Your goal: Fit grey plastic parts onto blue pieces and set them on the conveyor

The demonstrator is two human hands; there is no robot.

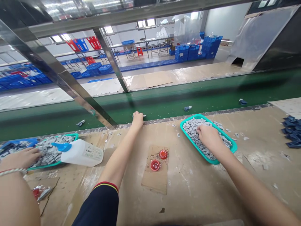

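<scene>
My left hand (138,119) reaches to the near edge of the green conveyor belt (162,100), its fingers curled over a small part (144,115) whose pale tip sticks out on the right. My right hand (210,138) dips into a teal plastic basket (208,161) heaped with small grey flat pieces (191,127). Its thumb and fingertips are pinched together among them; what lies between them is hidden. Between my arms, two small red cups (155,165) with shiny liquid stand on a cardboard piece (154,183).
Another person's hand (22,158) rests in a teal basket at left, beside a white bottle (83,153) with a blue cap. Dark blue parts (291,131) are piled at right. Several similar parts (187,108) lie on the belt. A metal post (77,91) slants at left.
</scene>
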